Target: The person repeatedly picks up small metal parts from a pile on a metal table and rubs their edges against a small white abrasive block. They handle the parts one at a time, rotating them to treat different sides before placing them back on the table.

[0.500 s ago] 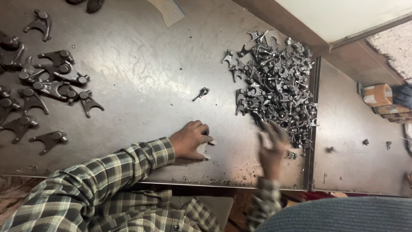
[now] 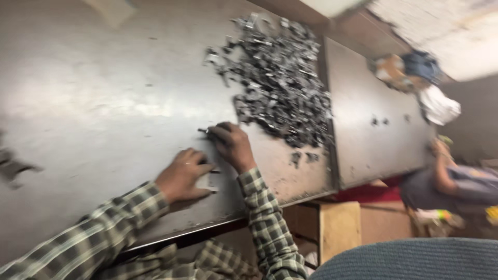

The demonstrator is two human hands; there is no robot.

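At the table's near edge, the right hand lay curled, fingers closed round a small dark metal part that stuck out at its 9 o'clock side. The part's long axis ran roughly 9-to-3, free end pointing to 9; blur hid its shape. At 7 o'clock from that hand, the left hand rested palm-down and loosely curled, fingertips on a small pale piece; whether it gripped the piece could not be told. At 1 o'clock from the right hand lay the big pile of loose parts, mostly untouched, so most sorting seemed left. A few dark parts lay far off at 9 o'clock, set apart.
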